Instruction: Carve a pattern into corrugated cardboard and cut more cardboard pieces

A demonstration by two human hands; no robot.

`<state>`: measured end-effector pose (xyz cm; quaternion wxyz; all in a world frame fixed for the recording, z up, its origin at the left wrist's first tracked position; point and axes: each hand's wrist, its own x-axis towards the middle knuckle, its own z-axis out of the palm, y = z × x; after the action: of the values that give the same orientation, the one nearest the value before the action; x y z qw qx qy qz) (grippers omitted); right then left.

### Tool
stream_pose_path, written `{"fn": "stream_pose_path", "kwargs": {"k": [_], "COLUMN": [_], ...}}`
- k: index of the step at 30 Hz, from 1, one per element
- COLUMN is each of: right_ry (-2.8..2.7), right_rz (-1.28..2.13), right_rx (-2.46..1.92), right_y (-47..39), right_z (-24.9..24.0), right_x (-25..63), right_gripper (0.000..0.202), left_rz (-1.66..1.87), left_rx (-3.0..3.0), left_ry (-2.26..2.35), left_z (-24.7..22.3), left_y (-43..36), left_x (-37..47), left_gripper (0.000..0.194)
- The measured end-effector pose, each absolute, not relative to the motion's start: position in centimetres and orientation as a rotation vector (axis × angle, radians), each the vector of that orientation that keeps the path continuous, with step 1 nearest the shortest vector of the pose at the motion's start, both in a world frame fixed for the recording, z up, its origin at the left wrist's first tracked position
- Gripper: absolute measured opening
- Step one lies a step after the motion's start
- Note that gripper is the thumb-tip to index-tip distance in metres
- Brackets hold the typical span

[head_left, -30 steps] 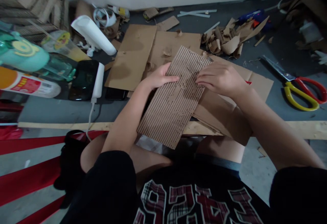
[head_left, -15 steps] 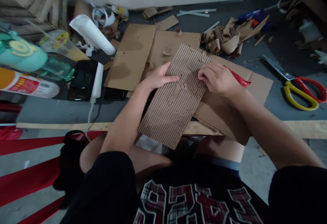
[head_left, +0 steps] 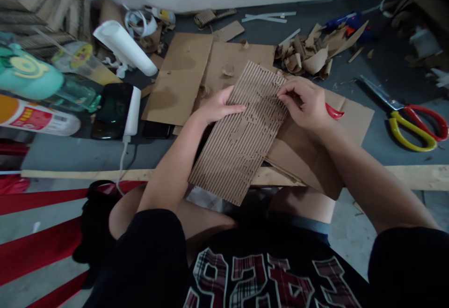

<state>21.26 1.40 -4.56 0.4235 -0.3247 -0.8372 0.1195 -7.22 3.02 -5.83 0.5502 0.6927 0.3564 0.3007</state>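
Note:
A piece of corrugated cardboard (head_left: pixel 231 144) with exposed ridges lies tilted across the table's front edge, patches of torn paper left on its face. My left hand (head_left: pixel 222 106) grips its left edge, thumb on top and fingers mostly hidden underneath. At the upper right edge of the ridged piece, my right hand (head_left: pixel 304 102) is closed in a pinch of thumb and forefinger. Whatever sits between those fingertips is too small to make out. Behind the right hand a red object (head_left: pixel 334 111) shows in part on flat cardboard sheets (head_left: pixel 347 121).
Scissors (head_left: pixel 403 116) with red and yellow handles lie at right. Torn paper scraps (head_left: pixel 308 53) are heaped behind, near a blue glue gun (head_left: pixel 345 22). Bottles (head_left: pixel 38 118), a black box-like object (head_left: pixel 112 111) and a white roll (head_left: pixel 124 46) stand or lie at left.
My right hand has shifted slightly up and to the right along the cardboard's edge, its thumb and forefinger now showing more plainly. My left hand and the cardboard have hardly moved.

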Motion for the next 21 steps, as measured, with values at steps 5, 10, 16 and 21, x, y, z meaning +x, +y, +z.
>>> {"fn": "stream_pose_path", "kwargs": {"k": [5,10,16,21], "right_ry": [-2.130,-2.275,-2.250,-2.170], "right_rz": [0.287,0.235,0.145,0.040], "right_rx": [-0.983,-1.030,-1.150,-1.210], "right_y": [1.0,0.9,-0.1,-0.9], "right_z": [-3.7,-4.2,-4.7,-4.9], "right_x": [21.7,21.5,20.5,19.5], "right_gripper": [0.024,0.024,0.026,0.024], "left_rz": [0.720,0.710,0.718,0.762], "left_rx": [1.624,1.588,1.622,1.615], "left_ry": [0.883,0.922,0.948,0.954], "left_z": [-5.9,-5.8,-5.7,-5.7], "left_y": [3.0,2.9,3.1,3.0], "left_x": [-7.3,-7.2,-7.2,-7.1], "left_gripper": [0.078,0.074,0.079,0.084]}}
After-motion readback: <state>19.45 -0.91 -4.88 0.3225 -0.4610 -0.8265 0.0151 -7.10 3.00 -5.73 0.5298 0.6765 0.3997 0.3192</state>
